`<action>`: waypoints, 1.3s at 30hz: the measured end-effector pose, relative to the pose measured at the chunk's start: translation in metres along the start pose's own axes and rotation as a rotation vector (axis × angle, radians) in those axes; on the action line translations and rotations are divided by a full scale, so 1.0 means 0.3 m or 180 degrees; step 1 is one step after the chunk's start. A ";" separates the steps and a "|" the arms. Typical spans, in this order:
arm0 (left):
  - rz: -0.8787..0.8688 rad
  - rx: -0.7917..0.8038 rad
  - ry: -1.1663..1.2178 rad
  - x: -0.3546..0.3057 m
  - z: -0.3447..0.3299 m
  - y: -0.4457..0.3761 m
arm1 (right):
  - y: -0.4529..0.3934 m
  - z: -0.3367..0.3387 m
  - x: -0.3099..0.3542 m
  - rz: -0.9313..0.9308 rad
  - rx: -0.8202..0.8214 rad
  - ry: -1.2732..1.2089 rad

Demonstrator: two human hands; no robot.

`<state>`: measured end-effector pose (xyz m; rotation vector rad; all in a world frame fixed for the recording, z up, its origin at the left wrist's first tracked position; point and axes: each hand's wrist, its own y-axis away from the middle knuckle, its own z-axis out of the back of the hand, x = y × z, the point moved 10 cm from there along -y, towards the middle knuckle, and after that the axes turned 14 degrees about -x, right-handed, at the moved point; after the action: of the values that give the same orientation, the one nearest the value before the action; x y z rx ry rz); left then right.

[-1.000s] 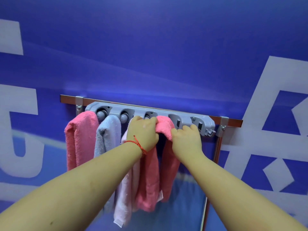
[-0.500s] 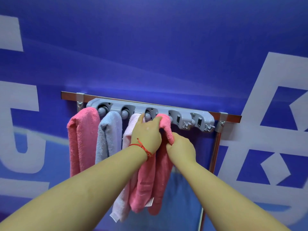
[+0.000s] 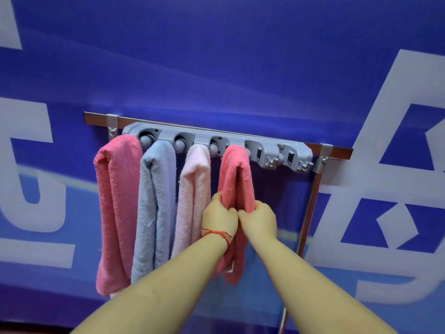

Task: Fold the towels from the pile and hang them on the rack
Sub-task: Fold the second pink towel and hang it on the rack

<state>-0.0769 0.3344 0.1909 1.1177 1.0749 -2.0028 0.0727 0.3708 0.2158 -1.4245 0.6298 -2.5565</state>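
A grey plastic rack (image 3: 269, 150) with knob hooks is fixed to a brown rail on the blue wall. Several folded towels hang from it side by side: a pink one (image 3: 115, 201) at the far left, a light blue one (image 3: 155, 206), a pale pink one (image 3: 193, 196), and a coral pink towel (image 3: 237, 174) fourth from the left. My left hand (image 3: 218, 219) and my right hand (image 3: 258, 219) both grip the coral pink towel around its middle, one on each hanging half. The towel pile is out of view.
Two hook positions at the rack's right end (image 3: 296, 157) carry nothing. A chrome upright pole (image 3: 309, 210) runs down from the rail's right bracket, close beside my right forearm. The blue wall with large white lettering (image 3: 390, 131) lies directly behind.
Both hands slid down from the top of the coral pink towel at the hook to its middle. The towel now hangs straight in two halves, and the pale pink towel is uncovered.
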 end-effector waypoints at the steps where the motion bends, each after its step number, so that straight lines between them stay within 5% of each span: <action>1: 0.0079 0.0059 0.0023 0.037 -0.022 0.008 | 0.007 -0.009 -0.022 -0.0049 -0.0007 -0.0028; 10: 0.0600 0.0628 0.0823 0.184 -0.175 0.151 | 0.081 -0.068 -0.207 -0.0715 -0.0003 -0.0752; 18: 0.0908 0.0315 0.0542 0.297 -0.154 0.166 | 0.111 -0.134 -0.336 -0.0550 0.0163 -0.0116; 21: 0.0680 0.0049 0.0397 0.264 -0.081 0.173 | 0.108 -0.117 -0.320 -0.0425 -0.0005 -0.0308; 30: 0.0304 0.0521 -0.0002 0.314 -0.112 0.196 | 0.096 -0.118 -0.265 -0.0143 -0.0011 -0.0310; 39: 0.0446 0.0673 -0.0125 0.393 -0.120 0.235 | 0.188 -0.176 -0.396 -0.0780 0.0405 0.0234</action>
<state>-0.0619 0.3176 0.0508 1.2198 0.7560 -2.0520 0.0883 0.3736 0.0749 -1.4512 0.3109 -2.7880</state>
